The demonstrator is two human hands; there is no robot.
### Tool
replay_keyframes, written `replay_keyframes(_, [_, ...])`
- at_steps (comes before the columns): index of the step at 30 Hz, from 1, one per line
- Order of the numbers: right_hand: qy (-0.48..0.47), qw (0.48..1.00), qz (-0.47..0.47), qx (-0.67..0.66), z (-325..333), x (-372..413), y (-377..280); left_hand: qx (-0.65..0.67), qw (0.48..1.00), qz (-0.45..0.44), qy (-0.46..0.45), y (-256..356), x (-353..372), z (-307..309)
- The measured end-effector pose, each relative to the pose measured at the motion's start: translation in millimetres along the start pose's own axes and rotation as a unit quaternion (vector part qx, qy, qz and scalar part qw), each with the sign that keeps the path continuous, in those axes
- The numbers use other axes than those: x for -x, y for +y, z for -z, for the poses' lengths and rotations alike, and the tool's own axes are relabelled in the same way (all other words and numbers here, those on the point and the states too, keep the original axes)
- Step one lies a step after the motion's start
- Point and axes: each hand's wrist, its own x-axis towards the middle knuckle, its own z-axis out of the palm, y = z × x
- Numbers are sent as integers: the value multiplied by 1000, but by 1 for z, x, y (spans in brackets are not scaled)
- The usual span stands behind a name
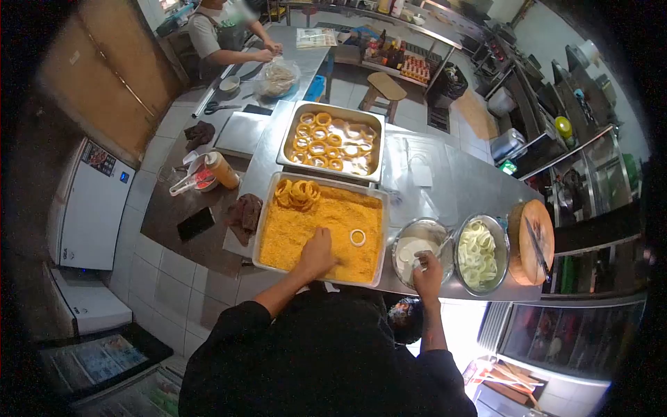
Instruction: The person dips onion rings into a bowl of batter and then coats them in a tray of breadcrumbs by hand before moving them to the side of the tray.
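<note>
My left hand (317, 254) is in the tray of orange crumbs (278, 240), fingers bent down at the crumbs; whether it holds anything is hidden. A pale, wet ring (358, 238) lies on the crumbs to its right, and coated rings (299, 194) are heaped in the tray's back left corner. My right hand (427, 272) is closed at the front right of a steel bowl of white batter (415, 249), its fingertips around something whitish that I cannot make out. Right of it stands a steel bowl of pale sliced rings (478, 254).
Behind the crumbs is a metal tray (380, 142) with coated rings. A knife (536, 249) lies on a round wooden board (549, 222) at the right. Bottles, a phone (196, 223) and dark cloths (244, 215) are at the left. A co-worker (226, 35) handles a plastic bag (279, 76).
</note>
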Motion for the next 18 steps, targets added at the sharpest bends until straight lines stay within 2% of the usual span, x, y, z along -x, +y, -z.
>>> replay_keyframes(1, [-9, 1000, -27, -5, -2, 2, 1, 33, 998, -54, 10, -11, -10, -12])
replay_keyframes(2, [-19, 998, -56, -11, -4, 5, 1, 31, 998, -57, 7, -8, -15, -11])
replay_keyframes(4, [-1, 999, -44, -2, -7, 7, -4, 149, 972, -167, 79, 7, -24, -3])
replay_keyframes(6, [13, 999, -33, 6, -6, 8, -8, 134, 971, -179, 82, 29, -24, 14])
replay_keyframes(8, [-25, 995, -98, 18, -5, 7, -7, 120, 970, -191, 89, 49, -14, 28])
replay_keyframes(10, [-19, 995, -91, 25, -6, 6, -8, -147, 964, -164, 147, 60, -2, 29])
replay_keyframes(11, [-14, 996, -83, 34, -7, 6, -9, -148, 964, -165, 146, 60, 0, 27])
replay_keyframes(13, [-9, 997, -80, 17, -7, 6, -12, -117, 986, -94, 73, 58, -1, 23])
replay_keyframes(14, [-6, 997, -77, 1, -7, 7, -14, -118, 986, -97, 70, 52, -5, 20])
replay_keyframes(16, [-5, 997, -81, 6, -7, 7, -14, -21, 998, -50, -34, 31, -18, 12])
replay_keyframes(17, [-5, 997, -81, 12, -7, 7, -14, -22, 998, -51, -35, 23, -24, 10])
replay_keyframes(18, [-4, 996, -83, 12, -7, 7, -14, 38, 995, -82, -35, 19, -30, 12])
